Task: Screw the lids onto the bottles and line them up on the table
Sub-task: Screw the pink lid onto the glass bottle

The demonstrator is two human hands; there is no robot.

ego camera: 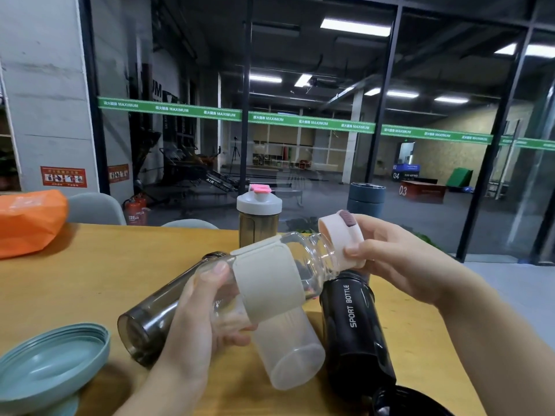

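Left hand (201, 313) grips clear bottle (270, 274) at centre of frame, tilted, held above tabletop (90, 274). Right hand (399, 259) pinches pale pink lid (339, 235) against bottle mouth. Smoky bottle (150, 322), frosted cup (288, 352), black bottle (357, 328) lie beneath. Capped shaker (259, 217) stands upright behind. Teal lid (54, 364) at lower left, orange bag (30, 220) at far left.

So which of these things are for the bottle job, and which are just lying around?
For the job:
clear bottle
pale pink lid
smoky bottle
black sport bottle
frosted bottle
capped shaker

Just lying about:
orange bag
green bowl
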